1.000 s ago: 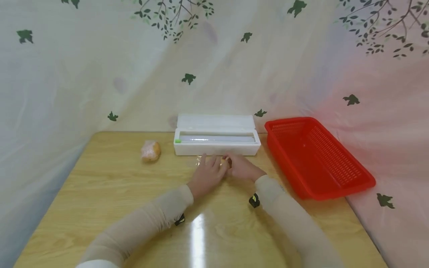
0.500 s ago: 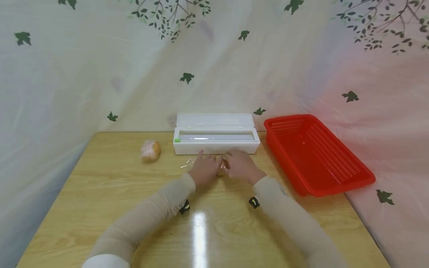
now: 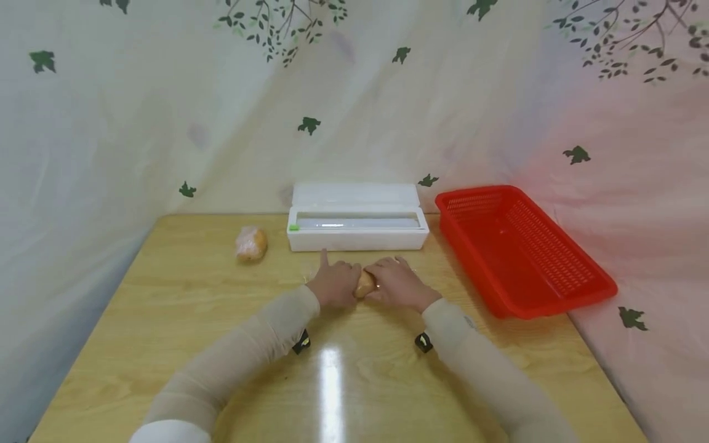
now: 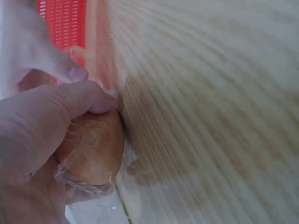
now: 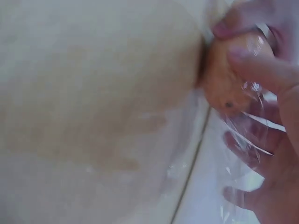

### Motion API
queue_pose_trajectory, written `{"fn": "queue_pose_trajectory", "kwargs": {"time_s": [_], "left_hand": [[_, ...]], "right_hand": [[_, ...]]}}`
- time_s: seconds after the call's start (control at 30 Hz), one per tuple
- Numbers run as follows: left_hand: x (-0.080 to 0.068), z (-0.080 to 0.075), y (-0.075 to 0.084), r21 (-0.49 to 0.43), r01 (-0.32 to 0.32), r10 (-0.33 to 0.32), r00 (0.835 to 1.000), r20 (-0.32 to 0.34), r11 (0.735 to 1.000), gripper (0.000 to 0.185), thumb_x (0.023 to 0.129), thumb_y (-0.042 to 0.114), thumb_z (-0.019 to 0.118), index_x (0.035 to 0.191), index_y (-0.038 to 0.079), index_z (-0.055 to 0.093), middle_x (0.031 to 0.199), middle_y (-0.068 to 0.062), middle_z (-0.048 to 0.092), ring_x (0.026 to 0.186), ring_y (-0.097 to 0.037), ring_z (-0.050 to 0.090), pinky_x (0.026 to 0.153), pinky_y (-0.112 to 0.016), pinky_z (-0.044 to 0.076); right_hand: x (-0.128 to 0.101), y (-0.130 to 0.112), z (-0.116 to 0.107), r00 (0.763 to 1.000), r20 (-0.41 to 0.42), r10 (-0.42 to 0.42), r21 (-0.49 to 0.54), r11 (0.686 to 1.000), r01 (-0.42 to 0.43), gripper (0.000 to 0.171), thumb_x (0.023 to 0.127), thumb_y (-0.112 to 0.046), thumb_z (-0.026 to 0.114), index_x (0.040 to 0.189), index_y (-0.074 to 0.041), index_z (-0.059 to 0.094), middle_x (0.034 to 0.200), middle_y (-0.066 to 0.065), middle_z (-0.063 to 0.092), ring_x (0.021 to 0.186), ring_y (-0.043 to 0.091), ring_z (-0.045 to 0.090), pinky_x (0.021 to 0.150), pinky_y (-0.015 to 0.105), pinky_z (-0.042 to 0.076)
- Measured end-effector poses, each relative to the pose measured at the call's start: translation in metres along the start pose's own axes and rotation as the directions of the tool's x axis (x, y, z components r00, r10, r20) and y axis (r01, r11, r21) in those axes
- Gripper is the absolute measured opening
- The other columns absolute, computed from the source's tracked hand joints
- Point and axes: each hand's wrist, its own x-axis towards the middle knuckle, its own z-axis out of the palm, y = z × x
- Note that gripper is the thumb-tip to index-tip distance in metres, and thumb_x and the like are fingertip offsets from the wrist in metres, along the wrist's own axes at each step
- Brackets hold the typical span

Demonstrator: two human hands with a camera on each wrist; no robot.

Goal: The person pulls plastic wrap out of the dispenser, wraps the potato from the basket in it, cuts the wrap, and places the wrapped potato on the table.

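Observation:
A rounded orange-brown item (image 3: 364,286), its exact kind unclear, sits between my two hands over the table, partly covered by clear cling film. My left hand (image 3: 336,284) grips it from the left, with the thumb (image 4: 91,98) across its surface in the left wrist view. From the right, my right hand (image 3: 400,284) holds the same item, its thumb (image 5: 257,67) laid on it. Loose cling film (image 5: 257,133) stretches over the spread fingers of that hand. A similar film-wrapped item (image 3: 251,244) lies at the back left.
Behind my hands stands a white cling film box (image 3: 358,239) with its lid raised and a roll inside. A red plastic basket (image 3: 526,258) is at the right edge of the wooden table (image 3: 166,320). A printed curtain (image 3: 238,123) hangs behind.
Both hands have shifted around the item, which now shows more between them. My right hand has opened its grip wider and moved slightly right. Film left of my left hand shows less.

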Motion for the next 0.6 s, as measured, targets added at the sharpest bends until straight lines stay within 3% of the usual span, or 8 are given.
{"fn": "queue_pose_trajectory", "kwargs": {"time_s": [0.13, 0.27, 0.37, 0.5, 0.57, 0.6], "left_hand": [[-0.003, 0.003, 0.0, 0.035, 0.001, 0.002, 0.996, -0.084, 0.999, 0.066, 0.084, 0.054, 0.072, 0.131, 0.011, 0.057, 0.119, -0.008, 0.068, 0.117, -0.032, 0.059, 0.108, -0.079, 0.008], [-0.007, 0.017, 0.003, 0.077, -0.025, 0.039, 0.98, -0.193, 0.997, 0.068, 0.082, 0.059, 0.072, 0.13, 0.012, 0.059, 0.116, -0.007, 0.068, 0.111, -0.032, 0.061, 0.105, -0.08, 0.014], [-0.011, 0.024, 0.007, 0.143, -0.031, 0.067, 0.964, -0.255, 0.989, 0.069, 0.082, 0.061, 0.071, 0.129, 0.012, 0.059, 0.114, -0.006, 0.068, 0.108, -0.03, 0.061, 0.104, -0.076, 0.024], [-0.016, 0.022, 0.012, 0.207, -0.024, 0.084, 0.955, -0.285, 0.978, 0.068, 0.084, 0.065, 0.067, 0.126, 0.012, 0.06, 0.106, -0.006, 0.07, 0.1, -0.028, 0.063, 0.097, -0.065, 0.038], [-0.017, 0.023, 0.014, 0.118, -0.014, 0.045, 0.964, -0.262, 0.993, 0.064, 0.084, 0.064, 0.066, 0.121, 0.012, 0.061, 0.099, -0.005, 0.07, 0.093, -0.026, 0.063, 0.091, -0.06, 0.042], [-0.017, 0.023, 0.015, 0.029, 0.001, 0.006, 0.971, -0.241, 1.0, 0.063, 0.083, 0.062, 0.068, 0.119, 0.011, 0.061, 0.096, -0.005, 0.07, 0.091, -0.025, 0.063, 0.09, -0.059, 0.042]], "right_hand": [[0.012, 0.007, -0.011, 0.996, 0.04, -0.078, 0.128, 0.989, 0.072, 0.042, 0.078, -0.03, 0.086, 0.112, -0.01, 0.073, 0.094, -0.004, 0.07, 0.085, 0.015, 0.061, 0.083, 0.04, 0.049], [0.016, 0.013, -0.016, 0.982, 0.149, -0.116, 0.356, 0.933, 0.056, 0.031, 0.076, -0.022, 0.086, 0.102, -0.012, 0.074, 0.081, -0.01, 0.065, 0.071, 0.008, 0.056, 0.066, 0.027, 0.049], [0.015, 0.015, -0.018, 0.967, 0.229, -0.109, 0.458, 0.889, -0.008, 0.027, 0.078, -0.027, 0.086, 0.1, -0.016, 0.075, 0.076, -0.01, 0.063, 0.069, 0.007, 0.055, 0.062, 0.025, 0.047], [0.016, 0.017, -0.025, 0.949, 0.307, -0.073, 0.506, 0.857, -0.098, 0.032, 0.076, -0.037, 0.087, 0.101, -0.019, 0.077, 0.076, -0.006, 0.065, 0.072, 0.011, 0.055, 0.064, 0.029, 0.045], [0.016, 0.017, -0.027, 0.934, 0.353, -0.058, 0.488, 0.863, -0.131, 0.038, 0.077, -0.043, 0.086, 0.106, -0.02, 0.078, 0.085, -0.005, 0.069, 0.081, 0.014, 0.059, 0.071, 0.032, 0.048], [0.016, 0.016, -0.031, 0.932, 0.361, -0.041, 0.453, 0.881, -0.136, 0.046, 0.078, -0.047, 0.084, 0.113, -0.018, 0.076, 0.097, -0.003, 0.071, 0.091, 0.016, 0.06, 0.079, 0.035, 0.049]]}}
